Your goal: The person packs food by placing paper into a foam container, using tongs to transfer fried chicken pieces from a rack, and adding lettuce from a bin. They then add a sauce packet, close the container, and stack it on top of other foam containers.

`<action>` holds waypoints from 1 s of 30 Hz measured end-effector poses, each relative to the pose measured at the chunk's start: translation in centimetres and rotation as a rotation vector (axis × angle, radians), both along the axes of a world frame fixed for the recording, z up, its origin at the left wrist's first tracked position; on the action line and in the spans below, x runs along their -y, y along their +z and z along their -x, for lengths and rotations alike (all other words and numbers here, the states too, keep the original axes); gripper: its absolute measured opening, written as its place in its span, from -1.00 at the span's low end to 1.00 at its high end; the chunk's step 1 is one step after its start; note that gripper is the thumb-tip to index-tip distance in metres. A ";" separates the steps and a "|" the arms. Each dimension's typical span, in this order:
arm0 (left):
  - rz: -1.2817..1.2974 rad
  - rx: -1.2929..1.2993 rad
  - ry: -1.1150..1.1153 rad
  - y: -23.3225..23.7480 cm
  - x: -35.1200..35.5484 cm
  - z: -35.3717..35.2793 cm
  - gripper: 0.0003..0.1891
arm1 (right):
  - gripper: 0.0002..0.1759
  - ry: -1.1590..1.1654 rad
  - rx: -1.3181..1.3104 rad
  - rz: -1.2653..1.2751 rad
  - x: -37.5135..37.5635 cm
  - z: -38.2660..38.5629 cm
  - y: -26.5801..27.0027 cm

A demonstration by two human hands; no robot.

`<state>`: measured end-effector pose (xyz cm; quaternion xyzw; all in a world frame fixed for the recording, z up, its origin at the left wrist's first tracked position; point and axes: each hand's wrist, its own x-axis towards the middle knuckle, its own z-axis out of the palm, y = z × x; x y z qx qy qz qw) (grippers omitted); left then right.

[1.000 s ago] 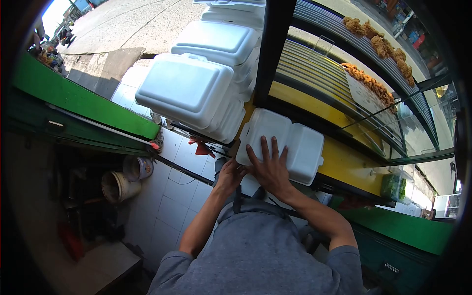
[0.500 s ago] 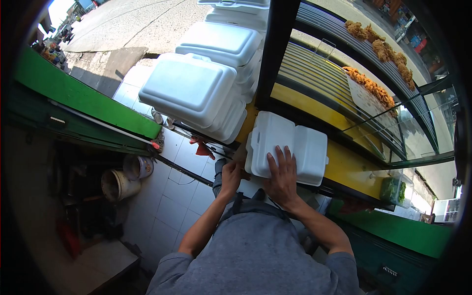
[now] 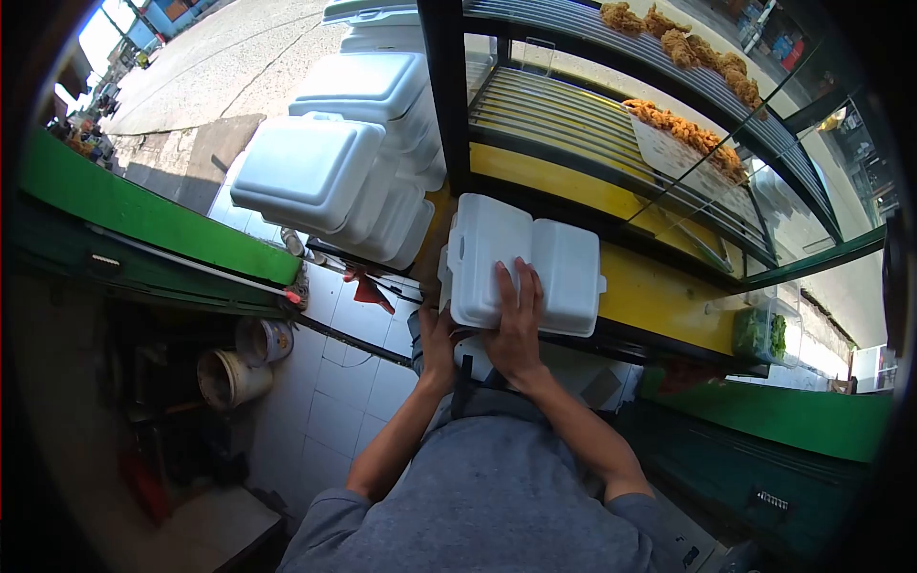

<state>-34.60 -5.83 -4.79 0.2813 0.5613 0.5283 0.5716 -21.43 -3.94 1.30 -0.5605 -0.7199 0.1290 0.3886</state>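
Note:
A white foam takeaway box [image 3: 571, 272] lies opened out, outer faces up, on the yellow counter before me. More white foam shows beneath its left edge. My right hand [image 3: 517, 329] rests flat on the near part of its left half, fingers stretched out and a little apart. At the box's near left corner is my left hand [image 3: 437, 351], its fingers bent in against the edge and partly hidden. A brown strip shows just above those fingers; what they hold cannot be made out.
Stacked foam boxes [image 3: 310, 172] stand at the left. A glass display case [image 3: 564, 162] beyond the counter [image 3: 659, 301] holds fried chicken [image 3: 702, 48] and a heap of fried pieces [image 3: 683, 129]. Greens sit in a clear container [image 3: 764, 334] at right. Buckets [image 3: 229, 377] stand lower left.
The view has shifted, so the counter and boxes appear further left and slightly higher. My right hand stays on the foam box, and my left hand stays by its corner with its fingers slightly repositioned.

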 end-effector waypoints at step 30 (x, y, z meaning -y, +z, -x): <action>0.117 -0.083 0.152 2.0 -0.7 -0.6 -0.30 | -0.86 -0.320 0.260 0.070 -2.1 -23.4 17.2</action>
